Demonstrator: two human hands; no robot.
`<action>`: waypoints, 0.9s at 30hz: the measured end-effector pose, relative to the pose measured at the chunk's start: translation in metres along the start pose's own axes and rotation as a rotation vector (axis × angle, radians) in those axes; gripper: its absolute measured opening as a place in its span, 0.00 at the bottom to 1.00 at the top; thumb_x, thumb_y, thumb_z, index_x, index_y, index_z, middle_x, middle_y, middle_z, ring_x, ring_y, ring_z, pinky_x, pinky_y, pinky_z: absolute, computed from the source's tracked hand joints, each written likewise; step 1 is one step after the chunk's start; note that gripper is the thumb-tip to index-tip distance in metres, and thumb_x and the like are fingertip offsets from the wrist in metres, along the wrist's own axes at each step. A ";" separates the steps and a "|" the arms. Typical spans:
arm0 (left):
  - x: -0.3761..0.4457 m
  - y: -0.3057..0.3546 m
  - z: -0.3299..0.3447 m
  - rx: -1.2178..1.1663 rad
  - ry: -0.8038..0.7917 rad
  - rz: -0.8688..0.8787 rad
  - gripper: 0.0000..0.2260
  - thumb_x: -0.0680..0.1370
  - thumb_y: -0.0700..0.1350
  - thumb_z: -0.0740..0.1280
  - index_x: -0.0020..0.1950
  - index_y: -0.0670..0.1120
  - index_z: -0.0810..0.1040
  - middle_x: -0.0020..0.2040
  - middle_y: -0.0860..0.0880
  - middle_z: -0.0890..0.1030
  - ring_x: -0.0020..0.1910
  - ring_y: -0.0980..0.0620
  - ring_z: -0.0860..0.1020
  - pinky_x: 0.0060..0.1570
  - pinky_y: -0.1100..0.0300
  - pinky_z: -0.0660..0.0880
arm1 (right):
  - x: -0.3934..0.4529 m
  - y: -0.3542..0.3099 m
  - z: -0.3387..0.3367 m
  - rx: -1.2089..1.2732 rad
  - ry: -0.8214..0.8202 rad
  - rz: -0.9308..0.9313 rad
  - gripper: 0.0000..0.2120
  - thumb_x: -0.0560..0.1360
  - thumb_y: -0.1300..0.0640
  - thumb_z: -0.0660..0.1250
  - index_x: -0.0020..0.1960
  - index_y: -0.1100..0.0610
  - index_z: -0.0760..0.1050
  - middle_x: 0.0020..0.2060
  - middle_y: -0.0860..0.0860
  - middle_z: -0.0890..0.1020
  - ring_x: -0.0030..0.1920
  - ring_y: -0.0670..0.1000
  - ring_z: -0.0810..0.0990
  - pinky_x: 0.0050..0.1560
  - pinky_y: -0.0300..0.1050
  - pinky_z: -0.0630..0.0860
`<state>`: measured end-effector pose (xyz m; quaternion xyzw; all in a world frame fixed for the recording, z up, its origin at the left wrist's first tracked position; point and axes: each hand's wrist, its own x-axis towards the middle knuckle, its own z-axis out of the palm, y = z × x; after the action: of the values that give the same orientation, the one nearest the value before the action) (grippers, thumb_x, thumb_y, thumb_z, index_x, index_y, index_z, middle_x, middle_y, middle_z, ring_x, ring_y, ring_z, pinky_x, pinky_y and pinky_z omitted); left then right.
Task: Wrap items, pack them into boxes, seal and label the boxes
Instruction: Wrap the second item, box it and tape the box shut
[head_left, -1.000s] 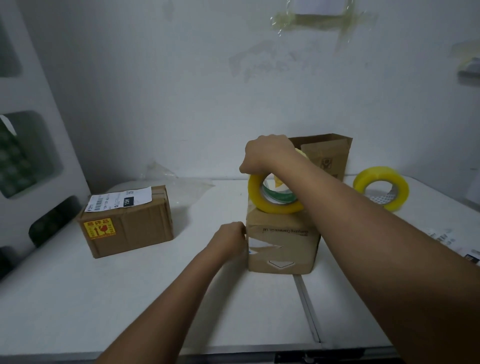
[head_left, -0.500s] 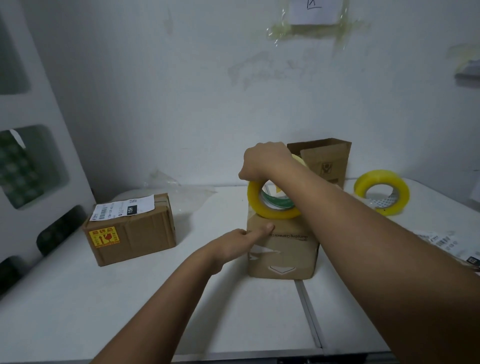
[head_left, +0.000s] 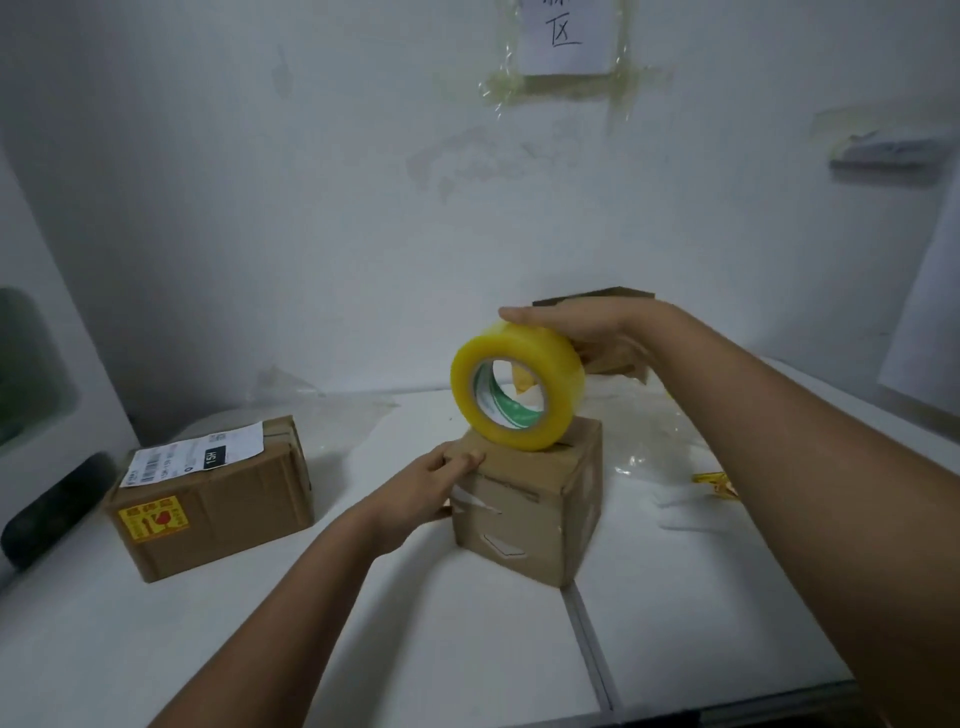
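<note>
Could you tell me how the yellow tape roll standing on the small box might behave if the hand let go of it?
The tape roll stands on its edge on the small box, so it would probably roll off. It looks thick and nearly full, likely fairly heavy for its size. Only the right hand on top steadies it; the left hand presses the box.

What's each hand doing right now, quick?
Left hand: fingers flat, pressing the top edge of the box.
Right hand: holds the tape roll on the box.
</note>
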<state>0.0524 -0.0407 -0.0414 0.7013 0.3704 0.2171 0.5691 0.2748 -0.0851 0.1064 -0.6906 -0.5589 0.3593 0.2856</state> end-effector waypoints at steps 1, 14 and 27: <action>0.004 0.001 -0.002 0.017 0.020 0.009 0.14 0.81 0.58 0.61 0.66 0.58 0.73 0.62 0.54 0.78 0.60 0.55 0.77 0.54 0.60 0.76 | -0.002 0.016 0.002 0.163 -0.044 -0.005 0.42 0.64 0.28 0.68 0.69 0.53 0.70 0.59 0.53 0.81 0.57 0.54 0.82 0.60 0.54 0.78; -0.029 0.011 0.067 0.584 0.245 0.196 0.45 0.72 0.71 0.61 0.80 0.48 0.49 0.79 0.50 0.56 0.74 0.50 0.64 0.65 0.62 0.67 | -0.023 0.078 0.046 0.543 -0.037 -0.142 0.24 0.69 0.35 0.67 0.59 0.47 0.75 0.58 0.42 0.80 0.61 0.44 0.76 0.71 0.50 0.67; 0.010 -0.012 0.016 0.750 0.332 0.382 0.46 0.69 0.70 0.69 0.77 0.43 0.60 0.76 0.48 0.61 0.74 0.51 0.61 0.70 0.64 0.59 | 0.019 0.051 0.084 0.611 0.024 -0.128 0.48 0.54 0.24 0.74 0.67 0.47 0.75 0.65 0.45 0.78 0.68 0.50 0.73 0.72 0.59 0.64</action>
<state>0.0665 -0.0424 -0.0585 0.8704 0.3736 0.2787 0.1584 0.2371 -0.0779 0.0141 -0.5407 -0.4640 0.4837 0.5084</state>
